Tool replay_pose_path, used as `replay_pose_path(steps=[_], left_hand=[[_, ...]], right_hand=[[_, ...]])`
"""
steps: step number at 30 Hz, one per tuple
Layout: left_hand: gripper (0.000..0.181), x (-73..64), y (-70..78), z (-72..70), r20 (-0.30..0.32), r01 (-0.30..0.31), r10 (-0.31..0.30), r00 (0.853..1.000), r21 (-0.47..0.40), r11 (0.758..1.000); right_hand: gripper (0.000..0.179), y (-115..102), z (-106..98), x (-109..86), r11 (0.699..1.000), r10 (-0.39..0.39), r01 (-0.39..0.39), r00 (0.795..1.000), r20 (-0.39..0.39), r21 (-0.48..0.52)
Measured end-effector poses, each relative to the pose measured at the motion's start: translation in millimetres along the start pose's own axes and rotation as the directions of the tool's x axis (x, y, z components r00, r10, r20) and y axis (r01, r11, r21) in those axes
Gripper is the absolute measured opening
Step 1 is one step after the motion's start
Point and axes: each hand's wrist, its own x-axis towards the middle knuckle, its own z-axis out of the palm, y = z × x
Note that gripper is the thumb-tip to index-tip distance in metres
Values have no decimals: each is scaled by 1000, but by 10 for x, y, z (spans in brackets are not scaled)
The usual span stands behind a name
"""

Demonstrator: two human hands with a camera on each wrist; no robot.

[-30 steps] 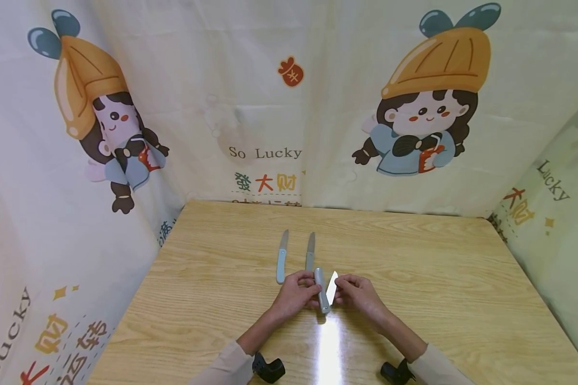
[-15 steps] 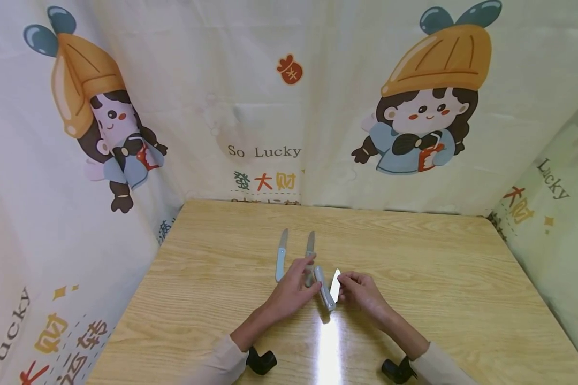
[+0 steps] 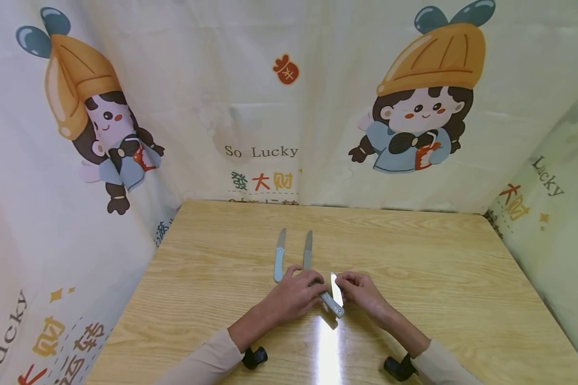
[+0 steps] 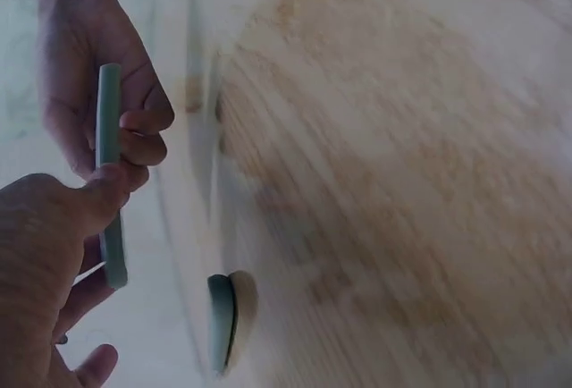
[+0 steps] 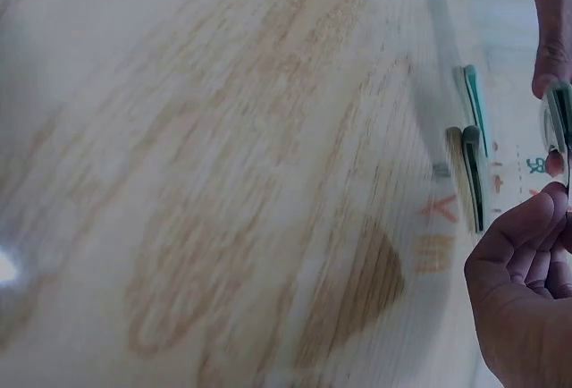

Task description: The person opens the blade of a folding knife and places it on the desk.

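A folding knife (image 3: 334, 306), partly unfolded, is held between the two hands above the table. My left hand (image 3: 294, 293) grips its grey handle, thumb on the near face in the left wrist view, where the handle (image 4: 109, 124) looks grey-green. With thumb and fingertips my right hand (image 3: 363, 294) pinches the shiny blade (image 3: 336, 289), which stands at a narrow angle to the handle. In the right wrist view the right hand (image 5: 518, 294) is close below the knife. Left fingers hide the handle's upper end in the head view.
Two unfolded knives lie side by side beyond the left hand: one with a light blue handle (image 3: 279, 264), one grey-green (image 3: 307, 258), its lower end behind the hand. The wooden table (image 3: 414, 256) meets a printed curtain (image 3: 327, 160) at the back.
The left fingers lifted off the handle, then curled round it again. The handle's lower end has swung to the right, and the blade's tilt has changed. The right hand keeps its pinch.
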Motion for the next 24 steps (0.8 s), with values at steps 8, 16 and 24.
replay_pose_path(steps=[8,16,24], left_hand=[[28,-9,2,17,-73,-17,17,997,11,1000],[28,-23,-3,10,-98,3,-2,995,3,1000],[26,-39,-9,-1,-85,28,-29,996,-7,1000]], right_hand=[[35,24,-26,-10,1000,-19,20,999,44,-13],[37,5,-59,-6,1000,-4,4,1000,14,-22],[34,5,-70,-3,1000,5,-5,1000,-29,-7]])
